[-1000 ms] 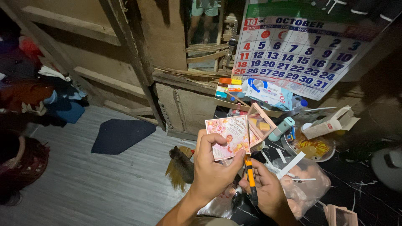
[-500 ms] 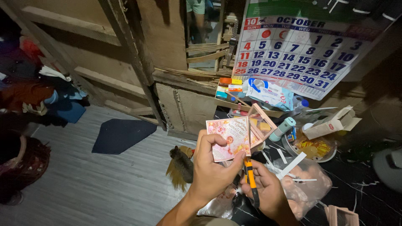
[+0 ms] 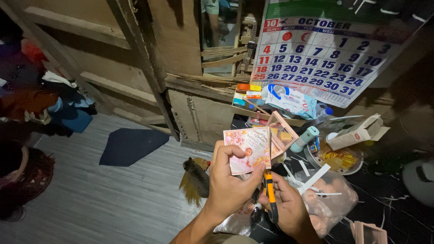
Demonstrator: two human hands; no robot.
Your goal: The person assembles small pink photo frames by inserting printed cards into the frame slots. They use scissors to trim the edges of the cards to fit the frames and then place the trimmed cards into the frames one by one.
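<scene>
Pinched in left hand (image 3: 230,180) grip: pink photo card (image 3: 247,150) (upright). Right hand (image 3: 289,205) grip wrapped round orange cutter (image 3: 270,192), blade at card's lower edge; plastic bag (image 3: 332,199) beside.

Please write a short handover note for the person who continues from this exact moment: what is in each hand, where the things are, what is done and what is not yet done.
Left hand: pinches a pink printed card, held up over the table edge.
Right hand: grips an orange utility knife, blade end up against the card's lower right edge.
Nearby: a small pink frame just behind the card, white paper strips on a clear plastic bag, another frame at bottom right.
Done: strips already lie cut.
Left: the card is not in any frame yet; whether trimming is finished cannot be told.
</scene>
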